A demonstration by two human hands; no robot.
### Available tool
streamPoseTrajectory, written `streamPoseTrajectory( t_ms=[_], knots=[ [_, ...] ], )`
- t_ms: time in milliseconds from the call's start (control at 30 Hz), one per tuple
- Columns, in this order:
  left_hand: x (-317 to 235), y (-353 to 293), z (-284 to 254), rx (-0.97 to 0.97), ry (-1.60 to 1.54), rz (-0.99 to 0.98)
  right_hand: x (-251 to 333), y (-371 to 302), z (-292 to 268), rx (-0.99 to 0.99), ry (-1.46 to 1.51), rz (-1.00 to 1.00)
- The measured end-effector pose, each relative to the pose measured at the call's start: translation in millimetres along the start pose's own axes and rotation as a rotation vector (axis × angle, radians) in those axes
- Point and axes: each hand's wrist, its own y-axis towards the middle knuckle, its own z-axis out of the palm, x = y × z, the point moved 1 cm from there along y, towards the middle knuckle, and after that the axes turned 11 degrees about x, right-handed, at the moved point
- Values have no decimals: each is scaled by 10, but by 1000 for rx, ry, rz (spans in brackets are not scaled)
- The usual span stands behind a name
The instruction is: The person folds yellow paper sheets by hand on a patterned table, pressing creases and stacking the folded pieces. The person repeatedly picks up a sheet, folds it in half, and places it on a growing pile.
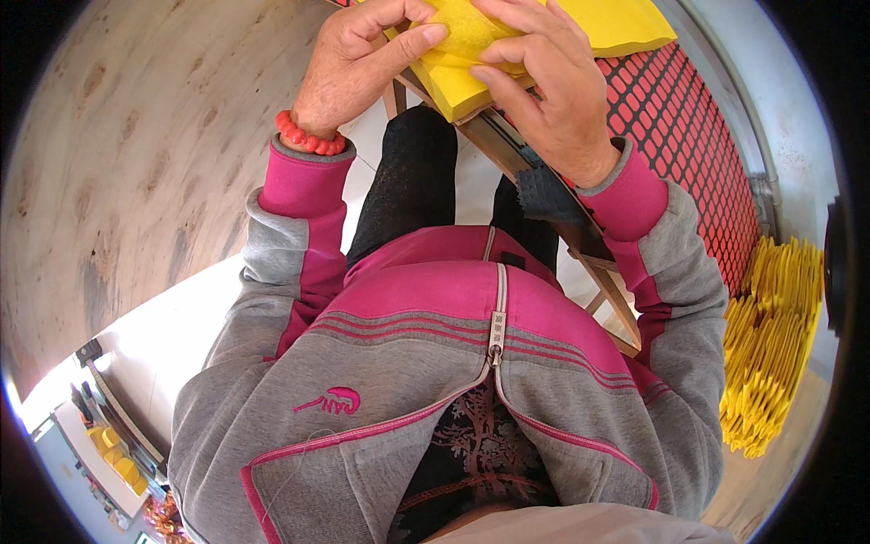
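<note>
At the top of the head view, both my hands are at a thin yellow sheet (471, 34) that looks soft and slightly crumpled. My left hand (355, 68) is closed, pinching the sheet's left side between thumb and fingers. A red bead bracelet circles that wrist. From the right, my right hand (560, 91) bends its fingers onto the sheet and grips it, its thumb lower down. Beneath lies a stack of yellow sheets (453, 89), its corner over the table edge. The fingertips are partly cut off by the upper rim.
Another yellow stack (625, 25) lies on a red and black grid-patterned surface (680, 127). A thick bundle of folded yellow pieces (770, 354) is at the right. Dark cloth (548, 195) hangs on the wooden frame (607, 290). A large wooden board (136, 163) fills the left.
</note>
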Motion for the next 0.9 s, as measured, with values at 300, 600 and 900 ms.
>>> streamPoseTrajectory(
  t_ms=[300,600,900],
  knots=[
    [-42,13,-6,5,88,15,-30,-7,38,-18,-71,-19],
    [-72,21,-32,35,291,138,3,-5,14,2,-42,18],
    [16,-28,-45,37,27,50,6,6,18,11,7,62]
  ],
)
